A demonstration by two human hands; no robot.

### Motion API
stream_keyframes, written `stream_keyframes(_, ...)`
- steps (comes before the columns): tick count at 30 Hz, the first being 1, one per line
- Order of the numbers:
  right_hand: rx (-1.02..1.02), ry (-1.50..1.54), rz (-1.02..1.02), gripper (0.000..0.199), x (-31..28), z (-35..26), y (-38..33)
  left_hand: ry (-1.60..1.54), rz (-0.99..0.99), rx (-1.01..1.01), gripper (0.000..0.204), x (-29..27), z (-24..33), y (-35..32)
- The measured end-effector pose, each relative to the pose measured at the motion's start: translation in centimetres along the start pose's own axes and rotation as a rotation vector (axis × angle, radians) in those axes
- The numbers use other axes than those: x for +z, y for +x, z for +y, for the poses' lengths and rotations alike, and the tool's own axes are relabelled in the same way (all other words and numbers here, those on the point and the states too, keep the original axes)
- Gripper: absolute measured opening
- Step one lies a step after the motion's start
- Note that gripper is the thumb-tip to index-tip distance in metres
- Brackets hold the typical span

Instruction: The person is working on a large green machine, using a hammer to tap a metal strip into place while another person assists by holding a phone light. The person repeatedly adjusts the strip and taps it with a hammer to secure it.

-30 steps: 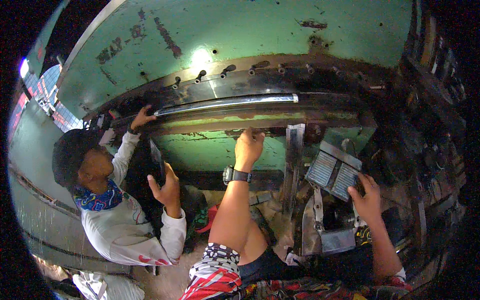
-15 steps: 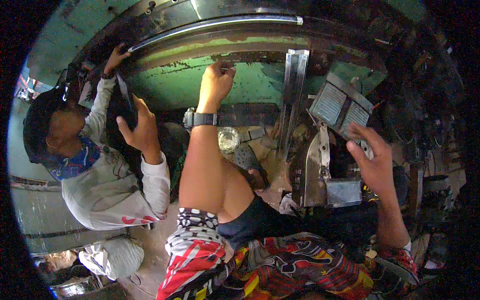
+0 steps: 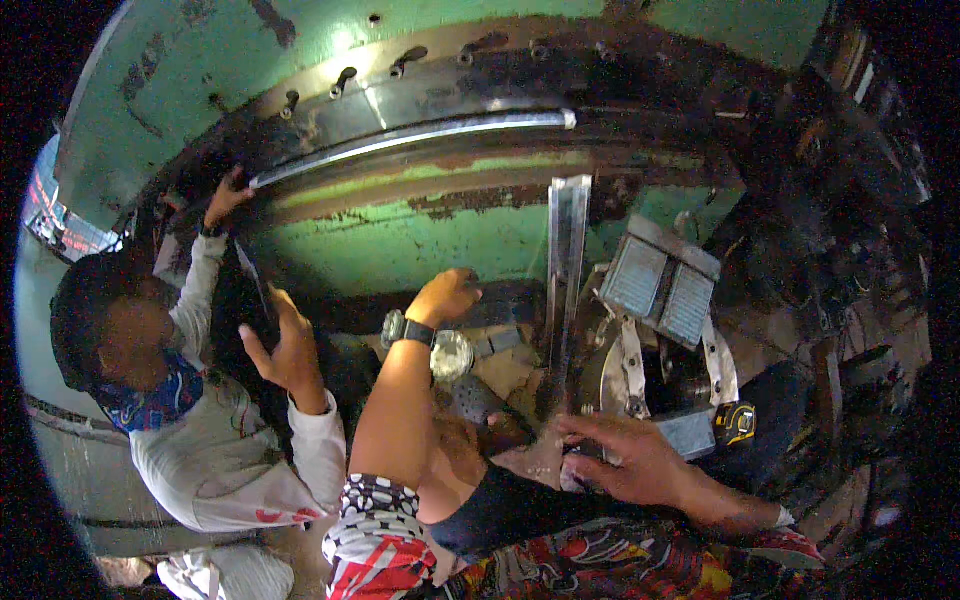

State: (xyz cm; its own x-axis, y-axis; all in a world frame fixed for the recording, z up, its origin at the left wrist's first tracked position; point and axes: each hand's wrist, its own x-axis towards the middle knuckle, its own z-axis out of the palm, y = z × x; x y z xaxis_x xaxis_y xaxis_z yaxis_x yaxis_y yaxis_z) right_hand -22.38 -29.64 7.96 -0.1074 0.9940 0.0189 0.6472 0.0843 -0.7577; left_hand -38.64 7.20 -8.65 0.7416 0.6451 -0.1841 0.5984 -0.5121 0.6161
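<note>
My left hand (image 3: 447,299), with a dark-strapped watch at its wrist, hangs in front of the green machine face. Its fingers are curled in, and what they hold, if anything, is hidden. My right hand (image 3: 625,458) is low over my lap, fingers stretched out and thumb apart, with nothing seen in it. Nearest to it is a grey metal block (image 3: 683,434). Upright against the machine leans a shiny folded metal channel (image 3: 565,260). Along the machine's bed lies a long bright metal strip (image 3: 430,131). A co-worker's hand (image 3: 228,200) touches the strip's left end.
A co-worker in a pale shirt (image 3: 215,470) sits close on my left, the other hand (image 3: 290,350) raised. A ribbed grey double plate (image 3: 660,278) and a yellow-black tape measure (image 3: 737,424) are at right. A round clear container (image 3: 451,355) stands beyond my forearm.
My right hand has come down and left, from beside the ribbed plate to over my lap. The view has tilted up, showing more of the machine. My left hand stays curled.
</note>
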Motion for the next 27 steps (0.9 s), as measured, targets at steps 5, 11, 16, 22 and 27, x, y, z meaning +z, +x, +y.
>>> stream_keyframes(5,0.117,0.289,0.096,0.042,0.2,0.8,0.8,-0.015,0.218,-0.028,0.040,-2.8,1.4,0.5)
stream_keyframes(11,0.484,0.693,0.311,0.027,18.5,4.7,4.3,-0.001,0.544,0.014,0.041,-6.5,9.2,-2.2)
stream_keyframes(16,0.292,1.014,0.631,0.018,24.7,8.3,15.7,-0.079,0.676,0.058,0.032,-7.0,10.2,-4.8)
stream_keyframes(22,0.547,-0.084,0.675,0.030,24.9,12.9,25.7,-0.014,0.661,0.090,0.030,-6.7,11.0,-4.5)
stream_keyframes(27,0.934,-0.377,0.694,0.043,16.1,5.7,31.7,0.008,0.647,0.054,0.026,-5.0,12.0,-5.9)
